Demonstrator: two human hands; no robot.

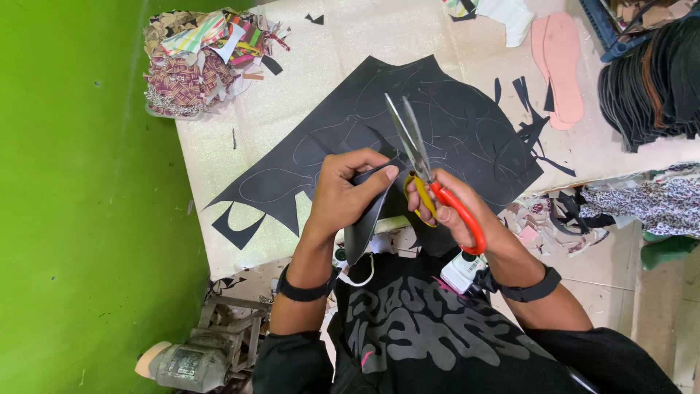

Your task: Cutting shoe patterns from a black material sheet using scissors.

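**Operator:** Gripping first: my right hand (456, 211) is closed through the orange and yellow handles of the scissors (423, 164), blades slightly parted and pointing away from me. My left hand (343, 193) is pinched shut on a curled black piece (364, 222) at the near edge of the desk (219, 146), thumb pressed on top of it.

**Observer:** Where's the main material?

**Operator:** A big black sheet (452, 124) lies flat across the middle of the desk, running to the near edge where my hands are. Pale outlines are traced all over it.

**Observer:** How much looks done?

**Operator:** I'd judge it's early to midway. Toward the near left corner the sheet shows notches where shapes have come out, and thin black offcuts (532, 124) lie off its right side. Most traced outlines toward the far side look uncut.

**Observer:** Any packages, labels, signs?

**Operator:** No signs or labels that I can make out. At the far left corner sits a clear tub (189, 73) heaped with striped, multicoloured fabric scraps. Near the far right there are pink sole-shaped cutouts (560, 66), and beside them a stack of dark cut pieces (649, 87) at the right edge. More mixed scraps (554, 215) hang off the near right corner.
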